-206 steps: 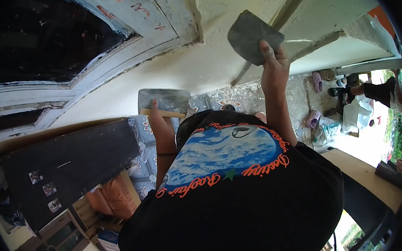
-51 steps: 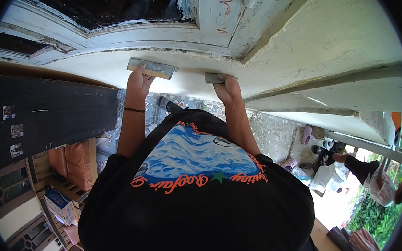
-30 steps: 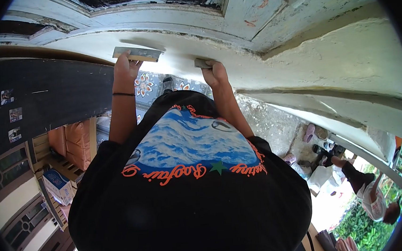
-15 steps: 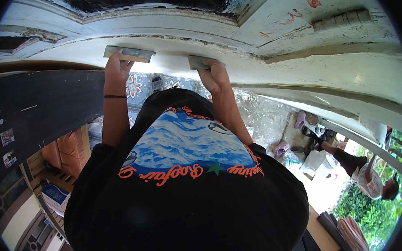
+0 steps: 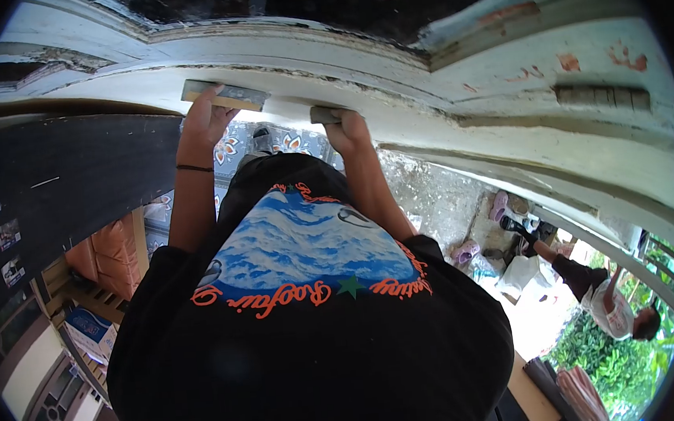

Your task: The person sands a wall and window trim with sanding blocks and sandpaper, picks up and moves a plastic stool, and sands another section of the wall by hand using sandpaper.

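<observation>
My left hand (image 5: 202, 124) is closed on a wide scraper (image 5: 235, 97), a flat grey blade with a pale wood-coloured strip along one edge. The blade lies close to the smooth white wall (image 5: 141, 85); whether it touches cannot be seen. To the right, my right hand (image 5: 350, 132) grips a smaller grey scraper (image 5: 322, 115) near the same band of wall. Its fingers partly cover that tool. A short gap separates the two blades.
A dark board (image 5: 81, 171) stands close on the left. Above the wall band run worn window frames (image 5: 323, 37). Patterned tiles (image 5: 229, 146) lie below. Clogs (image 5: 499, 206), bags (image 5: 520, 275) and another person (image 5: 609, 304) are at the right.
My right hand and its small scraper have moved left and slightly down, closer to the wide scraper. My left hand has shifted slightly right and down. The view has turned a little.
</observation>
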`<state>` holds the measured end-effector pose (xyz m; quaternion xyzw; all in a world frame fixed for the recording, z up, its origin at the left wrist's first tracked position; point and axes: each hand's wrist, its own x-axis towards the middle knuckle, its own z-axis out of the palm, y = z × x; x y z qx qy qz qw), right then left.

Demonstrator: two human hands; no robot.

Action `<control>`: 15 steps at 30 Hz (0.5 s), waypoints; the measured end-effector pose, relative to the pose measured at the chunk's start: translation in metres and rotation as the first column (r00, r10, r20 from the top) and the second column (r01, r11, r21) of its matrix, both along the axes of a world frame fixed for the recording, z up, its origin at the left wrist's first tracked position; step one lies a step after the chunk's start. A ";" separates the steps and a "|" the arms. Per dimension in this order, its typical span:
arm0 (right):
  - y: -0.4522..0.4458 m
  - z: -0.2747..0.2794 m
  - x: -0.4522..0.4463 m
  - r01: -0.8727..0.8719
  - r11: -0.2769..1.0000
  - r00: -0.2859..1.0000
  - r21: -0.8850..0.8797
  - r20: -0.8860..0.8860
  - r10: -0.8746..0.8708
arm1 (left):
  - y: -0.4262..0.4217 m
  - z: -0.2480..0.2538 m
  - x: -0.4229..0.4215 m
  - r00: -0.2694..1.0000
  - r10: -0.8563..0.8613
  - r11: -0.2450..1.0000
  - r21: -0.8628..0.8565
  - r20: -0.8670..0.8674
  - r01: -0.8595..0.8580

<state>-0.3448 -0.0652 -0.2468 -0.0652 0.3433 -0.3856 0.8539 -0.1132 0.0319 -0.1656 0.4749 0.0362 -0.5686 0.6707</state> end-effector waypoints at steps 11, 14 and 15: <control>0.009 0.065 0.003 -0.015 0.999 0.997 0.036 0.071 0.012 | 0.002 0.014 -0.002 0.990 -0.079 0.997 0.018 0.114 0.077; 0.006 0.027 0.021 -0.055 0.998 0.998 -0.016 0.012 0.056 | -0.004 0.011 0.002 0.987 -0.077 0.997 0.019 0.138 0.075; 0.009 0.019 0.029 -0.079 0.997 0.994 -0.027 -0.072 0.076 | -0.001 0.010 -0.001 0.986 -0.085 0.996 0.026 0.141 0.082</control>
